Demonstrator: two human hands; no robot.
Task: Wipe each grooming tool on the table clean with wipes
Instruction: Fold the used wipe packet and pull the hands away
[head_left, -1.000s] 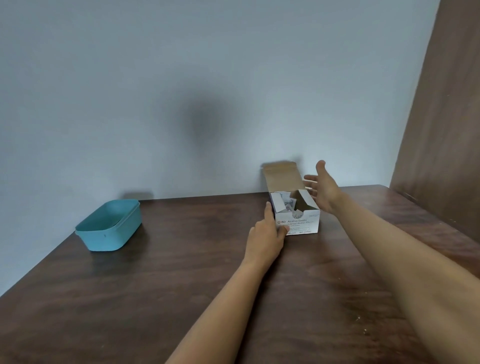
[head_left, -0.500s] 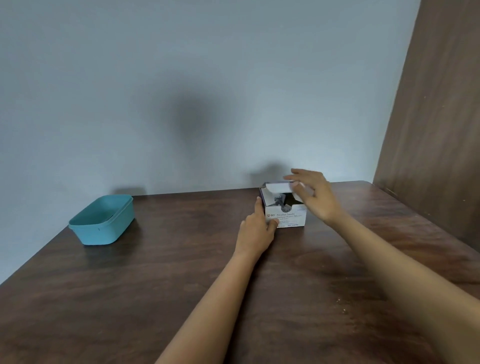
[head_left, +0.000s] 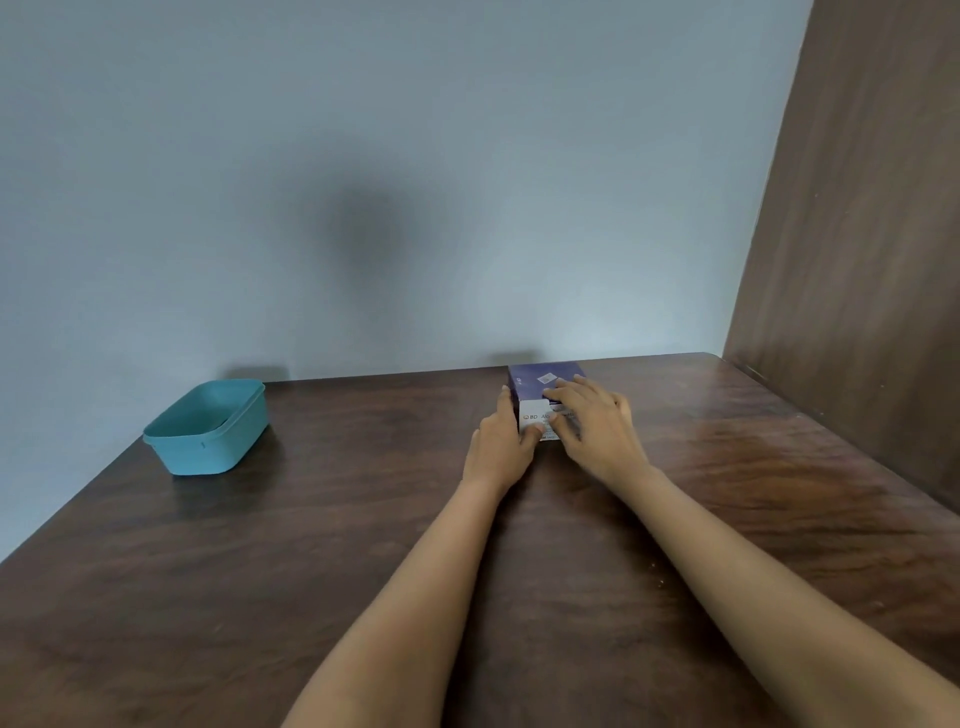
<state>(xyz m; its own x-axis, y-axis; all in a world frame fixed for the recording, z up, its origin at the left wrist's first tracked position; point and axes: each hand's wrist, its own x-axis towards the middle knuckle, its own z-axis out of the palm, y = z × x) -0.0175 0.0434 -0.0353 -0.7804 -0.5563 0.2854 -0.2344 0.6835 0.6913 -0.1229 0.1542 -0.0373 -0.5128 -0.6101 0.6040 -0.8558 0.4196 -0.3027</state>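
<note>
A small box of alcohol wipes (head_left: 540, 380), purple on top and white on its front, sits at the back of the dark wooden table (head_left: 311, 545) with its lid down. My left hand (head_left: 500, 446) grips the box's left front corner, thumb along its left side. My right hand (head_left: 592, 426) lies flat over the lid and front flap, fingers spread and pressing on it. No grooming tool shows in this view.
A teal plastic tub (head_left: 208, 426) stands near the table's back left corner, its inside hidden from here. A grey wall runs behind the table. A brown wooden panel (head_left: 857, 260) closes off the right side.
The box lid stood open a second ago. My right hand swung it down and now presses it shut. My left hand has stayed on the box. The view has tilted slightly.
</note>
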